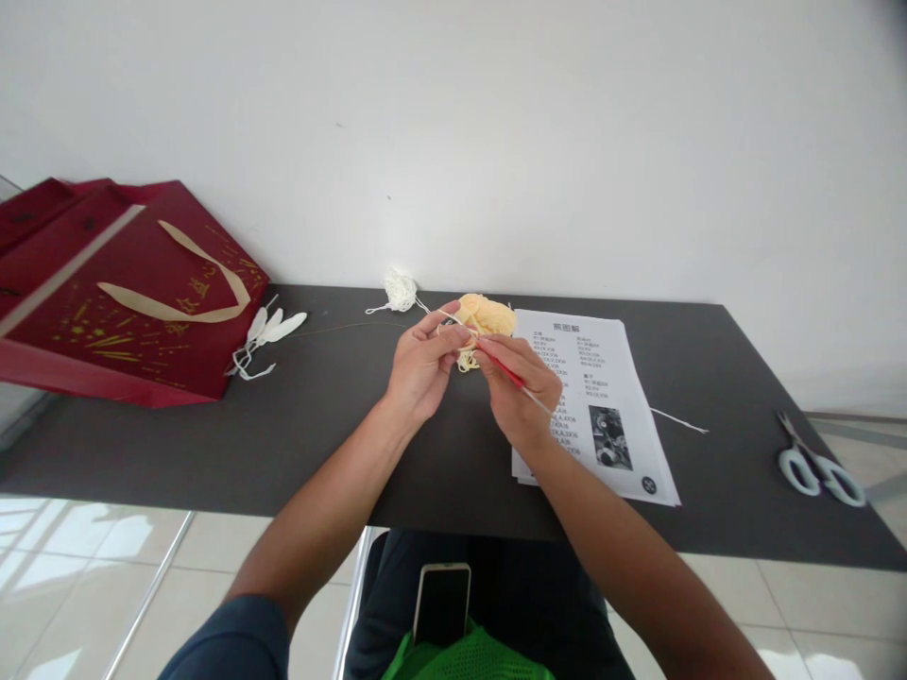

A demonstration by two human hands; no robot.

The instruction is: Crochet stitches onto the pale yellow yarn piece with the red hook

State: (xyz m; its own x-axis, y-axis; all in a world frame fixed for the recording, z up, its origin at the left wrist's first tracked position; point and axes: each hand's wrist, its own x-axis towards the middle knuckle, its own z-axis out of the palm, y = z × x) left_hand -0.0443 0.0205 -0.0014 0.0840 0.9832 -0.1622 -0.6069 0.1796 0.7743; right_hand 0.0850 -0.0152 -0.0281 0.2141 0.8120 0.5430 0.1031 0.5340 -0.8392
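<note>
My right hand [522, 389] is closed round the red handle of a crochet hook [502, 366], whose tip points up and left toward my other hand. Facing it, my left hand [425, 361] pinches a small piece of pale yarn work [464, 342], with white yarn running over the fingers. The hook's tip meets the yarn work, though fingers partly hide the spot. Just behind the hands lies a ball of yellow yarn [487, 314]. A ball of white yarn [401, 288] rests farther back, a strand leading from it to my left hand.
Printed sheets [602, 368] lie under my right forearm on the dark table [318, 434]. Scissors [818, 467] rest near the right edge. At left are a red paper bag [142, 293] and white crocheted pieces [273, 326]. A phone [442, 604] sits on my lap.
</note>
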